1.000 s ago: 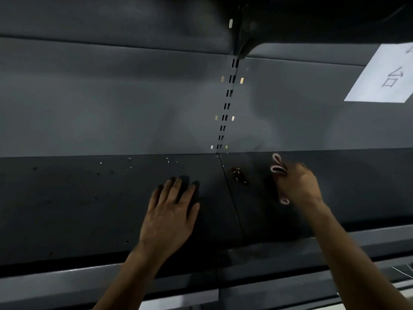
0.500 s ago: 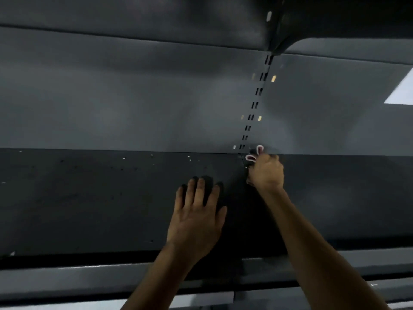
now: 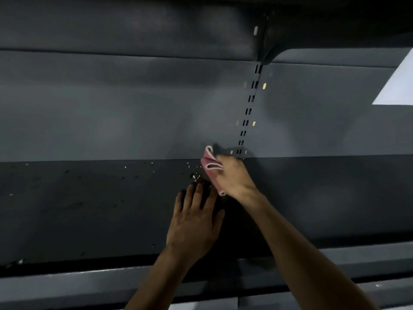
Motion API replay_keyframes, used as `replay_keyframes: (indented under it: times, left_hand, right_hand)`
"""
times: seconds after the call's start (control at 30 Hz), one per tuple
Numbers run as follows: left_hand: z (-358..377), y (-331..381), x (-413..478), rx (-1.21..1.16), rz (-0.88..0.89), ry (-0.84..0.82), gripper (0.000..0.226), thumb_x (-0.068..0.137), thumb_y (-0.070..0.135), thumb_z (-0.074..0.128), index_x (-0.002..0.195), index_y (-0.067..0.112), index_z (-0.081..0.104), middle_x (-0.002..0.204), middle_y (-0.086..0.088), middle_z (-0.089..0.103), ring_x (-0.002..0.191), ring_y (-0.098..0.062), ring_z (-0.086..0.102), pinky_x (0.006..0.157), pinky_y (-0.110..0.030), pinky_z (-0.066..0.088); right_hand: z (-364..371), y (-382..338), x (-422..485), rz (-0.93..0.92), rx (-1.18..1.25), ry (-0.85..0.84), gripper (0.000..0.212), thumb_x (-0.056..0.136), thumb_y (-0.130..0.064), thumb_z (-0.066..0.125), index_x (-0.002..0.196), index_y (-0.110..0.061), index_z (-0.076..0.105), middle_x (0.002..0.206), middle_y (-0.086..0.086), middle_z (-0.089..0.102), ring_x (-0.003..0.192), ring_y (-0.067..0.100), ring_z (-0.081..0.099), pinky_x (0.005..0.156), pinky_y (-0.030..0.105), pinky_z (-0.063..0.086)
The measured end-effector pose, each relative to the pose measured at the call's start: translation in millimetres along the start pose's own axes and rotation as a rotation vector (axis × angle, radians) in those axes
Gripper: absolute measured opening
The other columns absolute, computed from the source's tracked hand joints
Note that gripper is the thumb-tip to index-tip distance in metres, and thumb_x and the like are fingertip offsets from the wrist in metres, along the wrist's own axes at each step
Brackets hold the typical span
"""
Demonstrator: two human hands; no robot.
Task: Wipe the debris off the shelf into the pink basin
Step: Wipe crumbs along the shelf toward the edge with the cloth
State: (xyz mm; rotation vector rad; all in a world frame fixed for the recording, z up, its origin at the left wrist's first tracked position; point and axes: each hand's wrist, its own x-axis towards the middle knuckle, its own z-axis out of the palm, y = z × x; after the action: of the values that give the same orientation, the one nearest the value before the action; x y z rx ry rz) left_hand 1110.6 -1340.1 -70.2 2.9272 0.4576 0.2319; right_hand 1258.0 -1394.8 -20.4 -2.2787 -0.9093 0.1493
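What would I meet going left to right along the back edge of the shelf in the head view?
Scattered pale debris crumbs → folded pink cloth → black slotted metal upright → white paper sheet.

Grey back panel (image 3: 111,113) rising behind the right hand (image 3: 233,177), slotted upright (image 3: 248,111) running up just above that hand, white paper sheet (image 3: 397,86) showing far up to its right, dark overhang (image 3: 335,19) hanging overhead.

No readable text; white sheet (image 3: 397,86) on back panel (image 3: 134,119) shows none.
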Motion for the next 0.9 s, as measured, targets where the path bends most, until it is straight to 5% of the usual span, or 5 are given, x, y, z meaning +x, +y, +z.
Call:
replay_keyframes:
  times: [0.23, 0.47, 0.63, 0.73, 0.9]
  left_hand:
    - [-0.5, 1.0, 1.5, -0.019, 0.001, 0.025, 0.062, 0.098, 0.055, 0.014, 0.154, 0.029, 0.018, 0.162, -0.008, 0.015, 0.15, -0.027, 0.004, 0.122, -0.047, 0.001]
    - [2.7, 1.5, 3.5, -0.025, -0.013, 0.047, 0.06, 0.097, 0.054, 0.021, 0.15, 0.027, 0.031, 0.157, -0.01, 0.03, 0.148, -0.029, 0.019, 0.12, -0.05, 0.012]
    - [-0.8, -0.1, 2.4, -0.025, -0.001, 0.044, 0.064, 0.095, 0.057, 0.013, 0.153, 0.031, 0.019, 0.162, -0.005, 0.015, 0.15, -0.024, 0.005, 0.121, -0.045, -0.001]
    - [-0.6, -0.7, 1.7, -0.038, 0.001, 0.048, 0.061, 0.097, 0.056, 0.015, 0.153, 0.033, 0.018, 0.162, -0.006, 0.016, 0.15, -0.025, 0.006, 0.12, -0.044, -0.002]
    - [1.0, -1.2, 3.1, -0.032, 0.0, 0.036, 0.059, 0.098, 0.056, 0.017, 0.153, 0.033, 0.016, 0.162, -0.006, 0.015, 0.15, -0.025, 0.004, 0.121, -0.045, -0.001]
  right_hand:
    - [-57.6, 81.4, 9.5, 0.343, -0.08, 0.203, 0.017, 0.098, -0.027, 0.054, 0.094, -0.011, 0.061, 0.079, 0.007, 0.066, 0.06, 0.011, 0.06, 0.052, 0.022, 0.048]
    - [-23.8, 71.3, 32.5, 0.296, -0.285, 0.21, 0.023, 0.093, -0.028, 0.059, 0.104, -0.009, 0.067, 0.089, 0.008, 0.068, 0.079, 0.028, 0.068, 0.074, 0.031, 0.056]
    - [-3.9, 35.6, 33.8, 0.027, -0.038, 0.003, 0.027, 0.095, -0.037, 0.055, 0.085, -0.016, 0.067, 0.081, 0.004, 0.063, 0.066, 0.014, 0.063, 0.049, 0.014, 0.037]
    - [-19.4, 46.1, 32.3, 0.148, 0.114, 0.136, 0.03, 0.096, -0.042, 0.052, 0.086, -0.018, 0.067, 0.078, 0.001, 0.066, 0.065, 0.013, 0.064, 0.052, 0.018, 0.046]
    - [-52.4, 91.4, 29.4, 0.351, -0.122, 0.256, 0.033, 0.098, -0.041, 0.049, 0.085, -0.014, 0.063, 0.076, 0.007, 0.067, 0.059, 0.014, 0.061, 0.053, 0.024, 0.046]
